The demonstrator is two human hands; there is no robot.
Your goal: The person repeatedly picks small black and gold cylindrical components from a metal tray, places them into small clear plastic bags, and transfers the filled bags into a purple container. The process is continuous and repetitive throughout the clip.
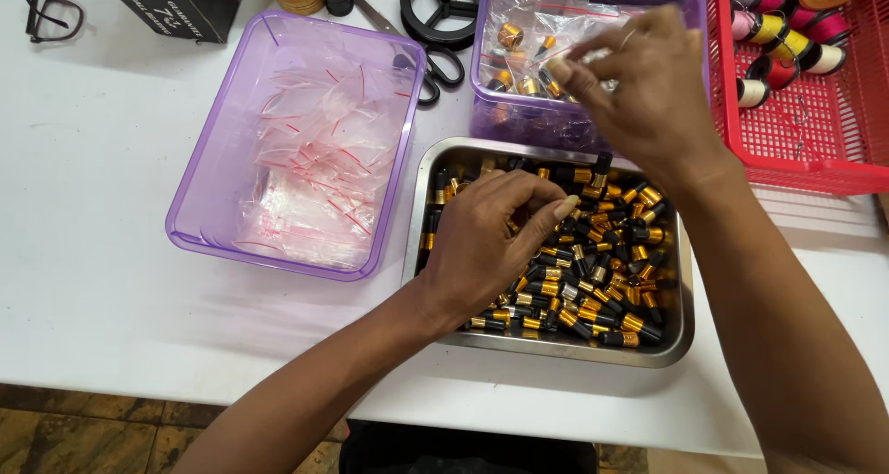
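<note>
A steel tray (687,330) sits at the centre of the white table (83,252), heaped with small black-and-gold cylindrical parts (602,270). At ten o'clock from it lies a large purple plastic tub (190,205) holding a loose pile of empty clear zip bags with red seal lines (306,150). At twelve o'clock stands a smaller purple tub (482,67) containing filled clear bags of the same gold-banded parts (519,43). At two o'clock a red plastic basket (806,141) holds spools of coloured thread (778,30). Black-handled scissors (444,62) lie between the two purple tubs.

The left hand (482,243) rests palm-down in the steel tray on the pile, fingers curled together with the tips pinched over parts near the middle; whether a part is gripped cannot be told. The right hand (644,81) hovers over the smaller purple tub, its fingers bunched toward the thumb around a small clear bag (583,57) at its nine o'clock side, the fingertips blurred.
</note>
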